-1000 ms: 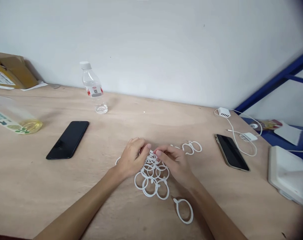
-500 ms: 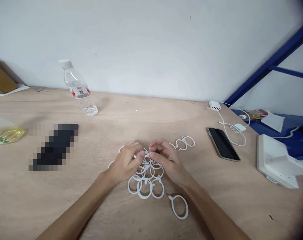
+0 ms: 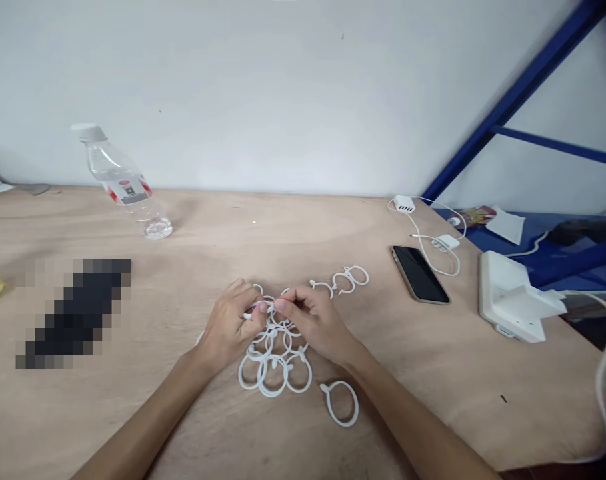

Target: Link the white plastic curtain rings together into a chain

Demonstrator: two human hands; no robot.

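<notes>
My left hand [image 3: 237,323] is closed, thumb pressed on the fingers, around a white plastic curtain ring [image 3: 254,308]. The fingertips of my right hand [image 3: 319,321] pinch at the same ring's end, touching close by my left thumb. Below the hands lies a cluster of linked or overlapping white rings [image 3: 273,392], each with a small knob; which of them are joined I cannot tell. A single ring [image 3: 355,407] rests apart, under my right forearm's inner side. Several more rings [image 3: 360,268] trail off to the far right, beyond my right hand.
A water bottle [image 3: 127,190] stands at the back left. A pixelated dark object [image 3: 75,313] lies left of my hands. To the right are a phone [image 3: 417,273], a white charger [image 3: 404,204] with cables and a large white adapter [image 3: 513,293] by the wooden table's edge.
The view has turned to the right, so the objects sit further left in it. Both hands stay together over the rings, and my right index finger has come down closer to the thumb.
</notes>
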